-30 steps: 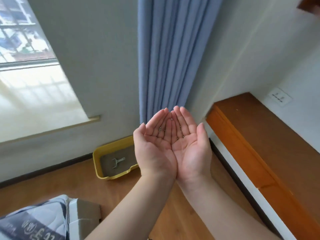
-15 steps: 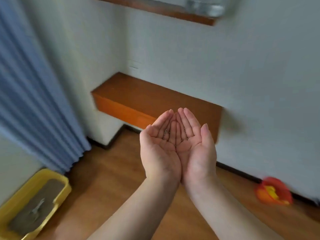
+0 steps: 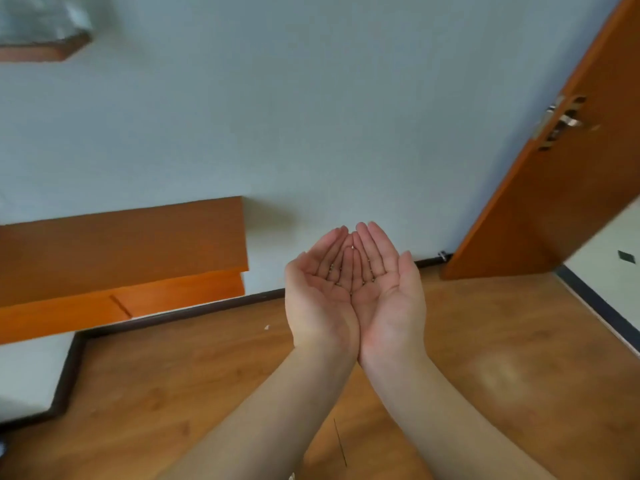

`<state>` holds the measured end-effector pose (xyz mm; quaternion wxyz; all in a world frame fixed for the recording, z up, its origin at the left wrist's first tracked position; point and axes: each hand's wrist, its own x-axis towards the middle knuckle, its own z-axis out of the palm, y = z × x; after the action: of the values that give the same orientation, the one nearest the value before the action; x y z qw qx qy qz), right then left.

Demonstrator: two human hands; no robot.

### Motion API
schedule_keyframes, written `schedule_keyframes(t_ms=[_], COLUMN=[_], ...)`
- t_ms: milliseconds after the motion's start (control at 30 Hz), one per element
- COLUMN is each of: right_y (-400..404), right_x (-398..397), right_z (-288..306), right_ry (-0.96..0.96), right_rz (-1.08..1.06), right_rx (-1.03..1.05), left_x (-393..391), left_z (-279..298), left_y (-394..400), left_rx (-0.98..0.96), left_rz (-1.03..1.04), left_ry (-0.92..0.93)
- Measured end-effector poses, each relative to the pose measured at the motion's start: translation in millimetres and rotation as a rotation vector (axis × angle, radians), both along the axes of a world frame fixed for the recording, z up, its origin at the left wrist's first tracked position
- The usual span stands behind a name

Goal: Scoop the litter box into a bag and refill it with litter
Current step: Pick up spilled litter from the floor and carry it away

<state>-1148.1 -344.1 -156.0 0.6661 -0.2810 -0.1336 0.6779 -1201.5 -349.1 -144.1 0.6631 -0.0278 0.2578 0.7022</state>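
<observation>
Both hands up in front of me, palms to the ceiling, pressed edge to edge into one shallow cup. My left hand [image 3: 320,299] and my right hand [image 3: 389,299] touch along the little-finger sides from heel to tips. Fingers [image 3: 372,244] loosely curved, not curled closed, gripping nothing. A scatter of small pale litter grains [image 3: 349,271] lies loose in the hollow where the fingers overlap; too small to count. Forearms bare, meeting at the wrists.

Below the hands: warm brown wood-plank floor [image 3: 173,393]. Ahead: plain pale wall [image 3: 311,116] with a dark skirting strip [image 3: 207,308] at its foot. Left of the hands, a low orange-brown wooden ledge [image 3: 121,244] against that wall. Right, an orange-brown wooden door [image 3: 571,185] standing open, metal latch hardware [image 3: 562,121] on its edge. Litter box, scoop and bag are outside this view; I cannot tell where they sit.
</observation>
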Motion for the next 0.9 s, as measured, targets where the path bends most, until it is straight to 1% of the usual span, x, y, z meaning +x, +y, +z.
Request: schedule_keyframes(t_ms=[167, 367, 567, 733, 900], right_y=[33, 86, 121, 145, 172], right_x=[29, 31, 41, 64, 105], right_z=[-2, 0, -2, -2, -3], right_ry=[-0.003, -0.020, -0.025, -0.016, -0.024], right_rz=[-0.098, -0.168, -0.270, -0.350, -0.396], right_rx=[0.033, 0.052, 0.044, 0.061, 0.079], left_x=[27, 30, 44, 69, 111], left_z=[-1, -4, -7, -6, -9], left_y=[40, 99, 138, 166, 195], left_rx=[0.004, 0.023, 0.027, 0.050, 0.081], left_rz=[-0.092, -0.177, -0.281, -0.339, -0.384], left_ry=[-0.025, -0.034, -0.025, -0.009, 0.028])
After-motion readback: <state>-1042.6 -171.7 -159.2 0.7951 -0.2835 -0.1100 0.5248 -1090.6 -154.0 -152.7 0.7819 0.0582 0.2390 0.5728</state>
